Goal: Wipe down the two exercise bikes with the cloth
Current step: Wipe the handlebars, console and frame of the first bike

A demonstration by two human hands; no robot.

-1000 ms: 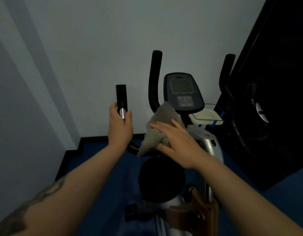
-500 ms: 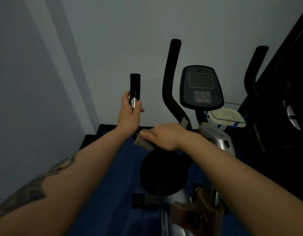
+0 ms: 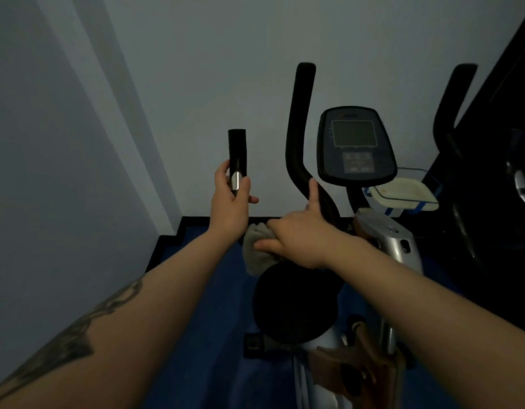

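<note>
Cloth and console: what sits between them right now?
In the head view, the right hand pressing the cloth and the bike's curved black handlebar lie between it and the console.

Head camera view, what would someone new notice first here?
Two bare forearms reach in from below. The left hand grips a short black handle left of centre, while the right hand presses a grey cloth against the handlebar. Beside it to the right is the console.
</note>
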